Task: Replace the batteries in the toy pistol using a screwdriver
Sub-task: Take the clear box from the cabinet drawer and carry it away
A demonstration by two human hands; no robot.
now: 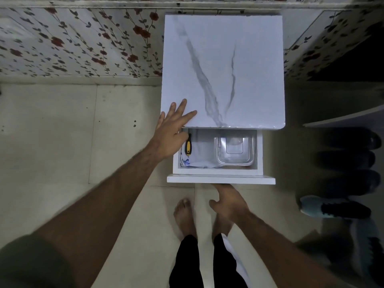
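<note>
Head view: left hand (pixel 172 129) flat, fingers spread on cabinet worktop (pixel 239 48) corner, holding nothing; likely bracing cabinet against pull. Right hand (pixel 228 201) under drawer (pixel 220 180) front lip, fingertips hidden, grip unclear; likely working drawer. Drawer partly out. Screwdriver (pixel 188 146), yellow-black handle, at drawer's left end on cloth (pixel 199 154), just beside left hand. Clear lidded box (pixel 234 150) at drawer's right. Toy pistol, batteries not visible.
</note>
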